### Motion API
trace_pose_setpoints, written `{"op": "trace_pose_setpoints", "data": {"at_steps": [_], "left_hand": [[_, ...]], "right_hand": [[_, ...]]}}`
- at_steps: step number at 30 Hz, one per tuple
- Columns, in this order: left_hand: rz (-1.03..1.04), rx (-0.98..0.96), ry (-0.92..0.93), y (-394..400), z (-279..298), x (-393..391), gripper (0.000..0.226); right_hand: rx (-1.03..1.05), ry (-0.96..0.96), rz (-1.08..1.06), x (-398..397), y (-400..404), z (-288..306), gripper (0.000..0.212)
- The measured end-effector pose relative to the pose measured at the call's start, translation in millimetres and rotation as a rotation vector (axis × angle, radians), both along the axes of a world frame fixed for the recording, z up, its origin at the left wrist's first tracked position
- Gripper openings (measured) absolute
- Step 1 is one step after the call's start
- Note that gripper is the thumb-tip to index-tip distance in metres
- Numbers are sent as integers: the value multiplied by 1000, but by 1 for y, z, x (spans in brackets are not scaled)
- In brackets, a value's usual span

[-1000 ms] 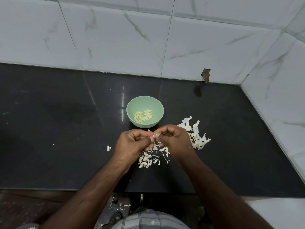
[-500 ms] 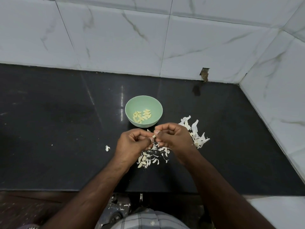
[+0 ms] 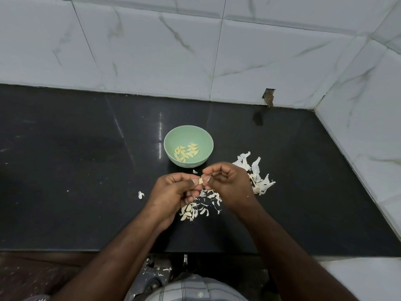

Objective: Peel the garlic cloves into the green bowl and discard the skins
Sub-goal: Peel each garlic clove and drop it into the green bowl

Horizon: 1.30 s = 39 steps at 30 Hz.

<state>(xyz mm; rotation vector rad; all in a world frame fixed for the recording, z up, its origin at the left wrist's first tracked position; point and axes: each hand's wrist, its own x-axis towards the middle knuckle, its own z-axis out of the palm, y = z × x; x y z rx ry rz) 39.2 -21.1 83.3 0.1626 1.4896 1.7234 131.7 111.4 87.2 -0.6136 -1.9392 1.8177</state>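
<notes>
Hands pinch one garlic clove [image 3: 201, 181] between them, left hand [image 3: 173, 190] and right hand [image 3: 227, 183], just before the green bowl [image 3: 188, 135]. Clove looks small, firm, slippery; skin seems papery, best caught at the tip.

The green bowl [image 3: 188, 146] stands upright on the dark counter and holds pale peeled cloves [image 3: 186, 153]. White skins [image 3: 256, 172] lie right of it; unpeeled cloves [image 3: 188, 211] lie nearer.

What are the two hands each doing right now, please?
Left hand: pinches the small pale garlic clove.
Right hand: pinches the same clove.
</notes>
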Motion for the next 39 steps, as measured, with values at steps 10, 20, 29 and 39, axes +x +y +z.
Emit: {"op": "trace_pose_setpoints", "data": {"at_steps": [10, 20, 29, 39], "left_hand": [[-47, 52, -355, -3, 4, -4, 11], [-131, -94, 196, -3, 7, -4, 19], [-143, -41, 32, -7, 12, -7, 6], [-88, 36, -200, -6, 9, -10, 9]], "right_hand": [[496, 101, 34, 2, -3, -11, 20], [416, 3, 40, 1, 1, -7, 25], [581, 24, 119, 5, 3, -3, 23], [619, 82, 104, 4, -1, -4, 16]]}}
